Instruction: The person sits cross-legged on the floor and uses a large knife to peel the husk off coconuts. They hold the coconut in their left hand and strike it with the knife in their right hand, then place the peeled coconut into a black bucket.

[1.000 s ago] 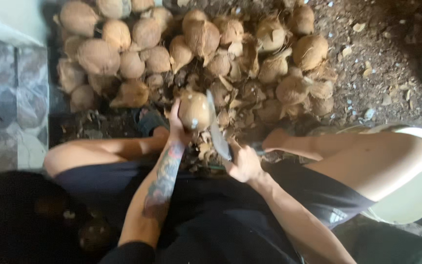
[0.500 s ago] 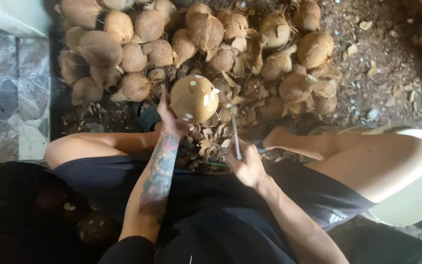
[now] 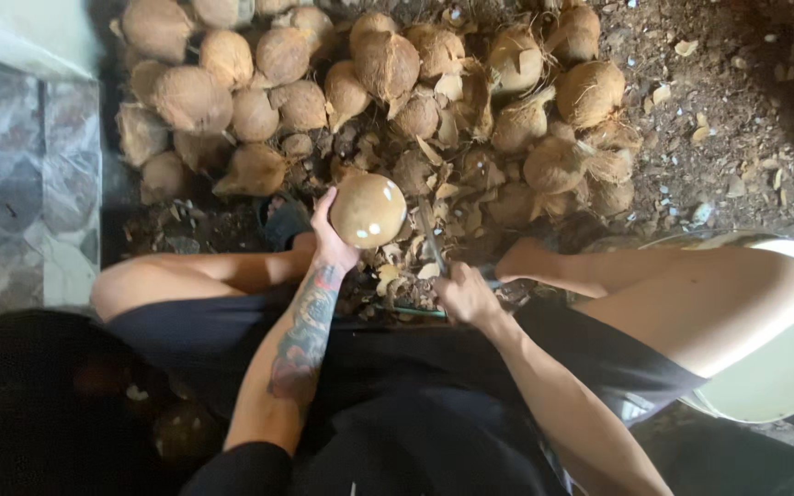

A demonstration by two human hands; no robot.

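Under me is dark dirt ground (image 3: 737,110) littered with husk scraps (image 3: 691,46); patterned grey tiles (image 3: 20,193) and a pale wall (image 3: 39,28) edge my left, a white bucket (image 3: 783,367) sits right, light dim

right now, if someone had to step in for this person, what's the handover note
Left hand: holds a round, mostly husked coconut up above the knees.
Right hand: grips a knife, blade pointing up and away, apart from the coconut.
Pile of coconuts on the ground ahead, husk scraps between the feet, pale tub by the right leg.
Done: the held coconut is largely clean.
Left: judging by the pile, many coconuts carry husk fibre.
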